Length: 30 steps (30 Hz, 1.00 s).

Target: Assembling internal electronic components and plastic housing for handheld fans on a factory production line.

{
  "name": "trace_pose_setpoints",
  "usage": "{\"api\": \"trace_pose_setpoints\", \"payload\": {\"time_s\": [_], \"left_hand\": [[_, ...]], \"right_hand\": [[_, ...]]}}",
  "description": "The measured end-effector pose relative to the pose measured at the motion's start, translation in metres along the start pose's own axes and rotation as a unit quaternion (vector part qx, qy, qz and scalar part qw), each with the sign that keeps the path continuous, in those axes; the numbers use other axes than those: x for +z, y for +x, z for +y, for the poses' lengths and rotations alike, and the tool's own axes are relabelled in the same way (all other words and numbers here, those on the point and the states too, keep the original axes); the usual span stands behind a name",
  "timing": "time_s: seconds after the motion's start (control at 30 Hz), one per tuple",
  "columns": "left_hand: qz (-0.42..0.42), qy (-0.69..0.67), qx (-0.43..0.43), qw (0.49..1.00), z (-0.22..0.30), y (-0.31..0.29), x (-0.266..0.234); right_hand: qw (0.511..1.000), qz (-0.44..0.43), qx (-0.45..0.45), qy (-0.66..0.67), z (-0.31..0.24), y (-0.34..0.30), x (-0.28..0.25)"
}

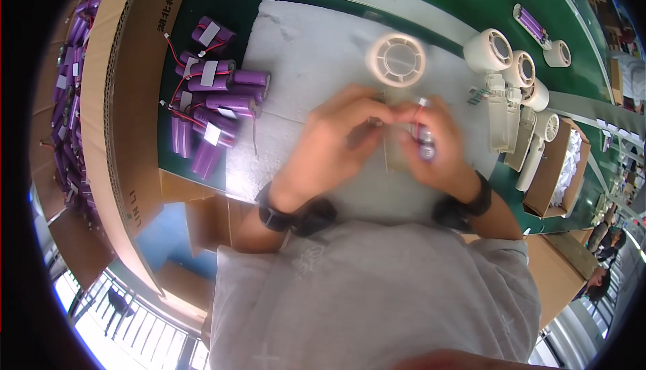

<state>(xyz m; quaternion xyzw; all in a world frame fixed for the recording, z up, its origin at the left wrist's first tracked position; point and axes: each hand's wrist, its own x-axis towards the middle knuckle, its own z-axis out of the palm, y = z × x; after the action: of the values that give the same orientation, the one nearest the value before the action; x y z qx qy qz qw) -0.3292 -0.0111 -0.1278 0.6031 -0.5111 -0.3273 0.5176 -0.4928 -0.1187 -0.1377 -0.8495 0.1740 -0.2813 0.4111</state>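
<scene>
A cream-white handheld fan with a round grille head (397,60) lies on the white foam sheet (296,53) before me; its handle (393,151) runs down between my hands. My right hand (441,144) is curled around a small purple battery pack (424,142) with a red wire and white plug, beside the handle. My left hand (343,141) bends over the handle's left side, fingertips pinched close to the right hand's. What those fingertips hold is blurred and hidden. Both wrists wear black bands.
Purple battery packs (212,94) with wires are piled left of the foam. Further left, a cardboard box (128,101) holds many more. On the right are several fan heads (488,50), open handle shells (505,114) and a carton with white pieces (565,171).
</scene>
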Motion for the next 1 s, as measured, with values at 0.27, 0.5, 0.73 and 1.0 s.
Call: {"api": "trace_pose_setpoints", "payload": {"time_s": [0.27,0.5,0.73,1.0], "left_hand": [[-0.007,-0.150,-0.080,0.985,-0.006,-0.004,-0.004],[-0.029,-0.211,-0.121,0.970,-0.004,-0.004,-0.007],[-0.059,-0.188,-0.081,0.977,-0.009,-0.006,-0.009],[-0.030,-0.230,-0.181,0.956,0.002,-0.005,-0.012]], "right_hand": [[0.999,0.023,-0.022,-0.009,0.007,-0.005,-0.006],[0.996,-0.021,-0.082,-0.040,0.007,0.004,-0.008],[0.996,-0.012,-0.076,-0.034,0.005,0.003,-0.005],[0.995,-0.072,0.034,0.061,0.007,0.010,-0.018]]}}
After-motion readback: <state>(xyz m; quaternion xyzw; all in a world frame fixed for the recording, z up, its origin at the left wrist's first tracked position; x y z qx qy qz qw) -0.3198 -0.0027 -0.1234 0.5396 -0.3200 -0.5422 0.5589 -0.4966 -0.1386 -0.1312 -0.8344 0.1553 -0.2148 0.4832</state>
